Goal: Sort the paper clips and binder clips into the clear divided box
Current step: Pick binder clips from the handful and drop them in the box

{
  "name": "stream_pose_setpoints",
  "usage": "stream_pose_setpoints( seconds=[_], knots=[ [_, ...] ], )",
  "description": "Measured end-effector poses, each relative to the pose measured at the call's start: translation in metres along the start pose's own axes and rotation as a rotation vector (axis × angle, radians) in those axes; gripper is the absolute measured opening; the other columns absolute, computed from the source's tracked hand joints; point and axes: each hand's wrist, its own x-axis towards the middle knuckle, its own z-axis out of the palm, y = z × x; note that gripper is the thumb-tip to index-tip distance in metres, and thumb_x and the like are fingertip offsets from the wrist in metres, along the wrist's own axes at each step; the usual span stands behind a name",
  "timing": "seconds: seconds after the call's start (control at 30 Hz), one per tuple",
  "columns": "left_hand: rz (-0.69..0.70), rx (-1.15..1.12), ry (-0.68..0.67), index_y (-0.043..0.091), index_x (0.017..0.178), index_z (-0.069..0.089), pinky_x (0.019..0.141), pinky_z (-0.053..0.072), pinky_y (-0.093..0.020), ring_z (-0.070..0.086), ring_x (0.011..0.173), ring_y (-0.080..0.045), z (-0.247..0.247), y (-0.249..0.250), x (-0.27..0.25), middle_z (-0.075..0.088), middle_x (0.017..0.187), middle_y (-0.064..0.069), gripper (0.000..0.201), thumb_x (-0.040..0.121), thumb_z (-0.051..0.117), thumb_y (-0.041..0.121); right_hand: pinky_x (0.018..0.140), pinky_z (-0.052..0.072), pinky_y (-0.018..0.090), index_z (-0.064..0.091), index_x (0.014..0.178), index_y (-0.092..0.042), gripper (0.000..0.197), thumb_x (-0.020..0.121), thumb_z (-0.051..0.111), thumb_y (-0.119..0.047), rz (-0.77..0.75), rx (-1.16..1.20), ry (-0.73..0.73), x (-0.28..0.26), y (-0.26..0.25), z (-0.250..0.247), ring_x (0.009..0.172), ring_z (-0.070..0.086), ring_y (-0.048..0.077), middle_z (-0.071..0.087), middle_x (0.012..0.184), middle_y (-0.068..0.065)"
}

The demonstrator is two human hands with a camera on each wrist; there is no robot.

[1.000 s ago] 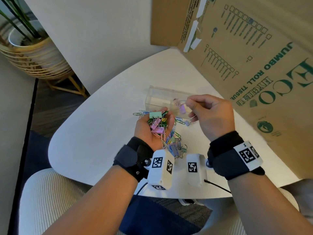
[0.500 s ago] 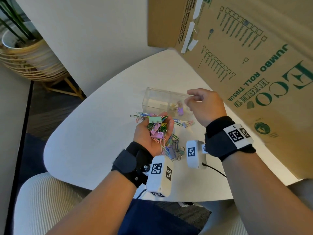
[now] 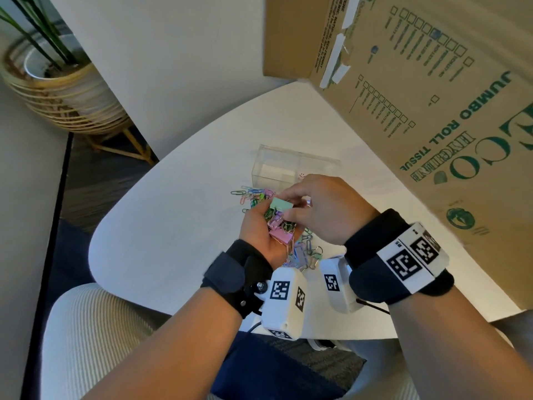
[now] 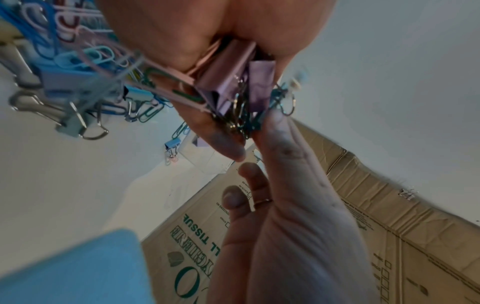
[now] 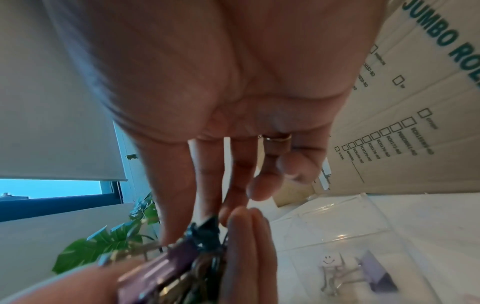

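Observation:
My left hand (image 3: 261,229) is palm up above the white table (image 3: 173,241) and grips a bunch of pastel binder clips and coloured paper clips (image 3: 278,228), seen close in the left wrist view (image 4: 228,82). My right hand (image 3: 297,203) reaches into the bunch, its thumb and index finger pinching the mint green binder clip (image 3: 281,204) on top. The clear divided box (image 3: 294,166) stands just beyond; a white smiley clip (image 5: 330,260) and a purple binder clip (image 5: 376,277) lie in one compartment. More clips lie loose on the table (image 3: 249,194).
A large cardboard carton (image 3: 432,111) leans over the table's right side, close to the clear box. More loose clips (image 3: 307,254) lie near my wrists. A potted plant in a wicker basket (image 3: 57,90) stands on the floor at far left. A cream chair (image 3: 86,327) is below.
My right hand dropped the purple binder clip into the clear box, then came back left and down to the bunch in my left hand. The left hand stayed nearly still.

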Motion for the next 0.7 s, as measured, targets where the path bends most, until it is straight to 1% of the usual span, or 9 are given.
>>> stream_pose_setpoints(
  seconds=[0.1, 0.17, 0.23, 0.33, 0.4, 0.43, 0.5, 0.6, 0.7],
  knots=[
    [0.006, 0.021, 0.013, 0.003, 0.111, 0.061, 0.096, 0.042, -0.035, 0.06, 0.1, -0.029, 0.002, 0.001, -0.002, 0.061, 0.108, -0.018, 0.037, 0.098, 0.035, 0.026, 0.081, 0.046, 0.033, 0.068, 0.112, -0.034, 0.029, 0.083, 0.07, -0.034, 0.0, -0.008, 0.015, -0.001, -0.001, 0.005, 0.088, 0.055, 0.014, 0.058, 0.097, -0.003],
    [0.021, -0.002, 0.01, 0.003, 0.103, 0.062, 0.089, 0.046, -0.034, 0.061, 0.089, -0.027, 0.004, 0.001, -0.004, 0.062, 0.098, -0.016, 0.035, 0.097, 0.035, 0.025, 0.072, 0.042, 0.022, 0.069, 0.109, -0.033, 0.026, 0.083, 0.07, -0.033, 0.004, 0.022, 0.063, 0.0, 0.001, 0.007, 0.082, 0.053, 0.007, 0.059, 0.096, -0.006],
    [0.033, -0.028, 0.009, 0.002, 0.111, 0.06, 0.087, 0.049, -0.034, 0.062, 0.091, -0.027, 0.005, 0.002, -0.004, 0.063, 0.103, -0.016, 0.034, 0.095, 0.038, 0.024, 0.063, 0.035, 0.011, 0.07, 0.11, -0.032, 0.025, 0.084, 0.069, -0.031, 0.015, 0.09, 0.113, -0.001, 0.003, 0.008, 0.073, 0.051, 0.001, 0.063, 0.092, -0.011],
    [0.009, -0.024, 0.022, 0.003, 0.124, 0.057, 0.084, 0.051, -0.034, 0.063, 0.091, -0.027, 0.004, 0.005, -0.003, 0.062, 0.111, -0.016, 0.04, 0.091, 0.048, 0.024, 0.061, 0.039, 0.003, 0.071, 0.108, -0.029, 0.022, 0.086, 0.069, -0.027, 0.051, 0.283, 0.198, -0.003, 0.005, 0.003, 0.062, 0.057, -0.003, 0.066, 0.078, -0.016],
    [-0.011, -0.042, 0.031, 0.0, 0.11, 0.064, 0.079, 0.054, -0.033, 0.064, 0.084, -0.026, 0.005, 0.007, -0.003, 0.066, 0.1, -0.016, 0.033, 0.092, 0.049, 0.024, 0.064, 0.042, 0.006, 0.071, 0.104, -0.029, 0.019, 0.086, 0.07, -0.025, 0.056, 0.381, 0.28, 0.0, 0.01, -0.003, 0.063, 0.058, -0.004, 0.068, 0.082, -0.016],
    [-0.014, -0.064, 0.032, -0.001, 0.1, 0.067, 0.079, 0.055, -0.034, 0.066, 0.08, -0.026, 0.006, 0.007, -0.003, 0.067, 0.092, -0.017, 0.03, 0.093, 0.05, 0.023, 0.067, 0.045, 0.012, 0.072, 0.105, -0.027, 0.02, 0.085, 0.07, -0.024, 0.063, 0.411, 0.334, 0.002, 0.014, -0.005, 0.065, 0.058, -0.002, 0.07, 0.086, -0.015],
    [-0.011, -0.075, 0.045, -0.004, 0.09, 0.069, 0.076, 0.056, -0.036, 0.068, 0.073, -0.028, 0.006, 0.007, -0.002, 0.067, 0.084, -0.019, 0.033, 0.094, 0.05, 0.022, 0.07, 0.048, 0.02, 0.072, 0.102, -0.029, 0.021, 0.083, 0.073, -0.021, 0.098, 0.458, 0.446, 0.008, 0.026, -0.01, 0.072, 0.061, 0.006, 0.07, 0.089, -0.012],
    [-0.016, -0.078, 0.06, -0.005, 0.088, 0.069, 0.071, 0.058, -0.036, 0.068, 0.071, -0.029, 0.006, 0.004, 0.0, 0.066, 0.084, -0.02, 0.034, 0.094, 0.05, 0.023, 0.073, 0.051, 0.022, 0.071, 0.089, -0.034, 0.022, 0.079, 0.076, -0.016, 0.154, 0.477, 0.554, 0.019, 0.04, -0.016, 0.075, 0.063, 0.009, 0.069, 0.083, -0.012],
    [-0.019, -0.07, 0.067, -0.005, 0.093, 0.067, 0.068, 0.059, -0.034, 0.066, 0.073, -0.028, 0.007, 0.001, 0.0, 0.065, 0.084, -0.019, 0.032, 0.094, 0.049, 0.022, 0.074, 0.048, 0.023, 0.069, 0.082, -0.034, 0.024, 0.077, 0.076, -0.012, 0.178, 0.417, 0.609, 0.031, 0.048, -0.02, 0.066, 0.058, 0.001, 0.067, 0.077, -0.015]
  ],
)
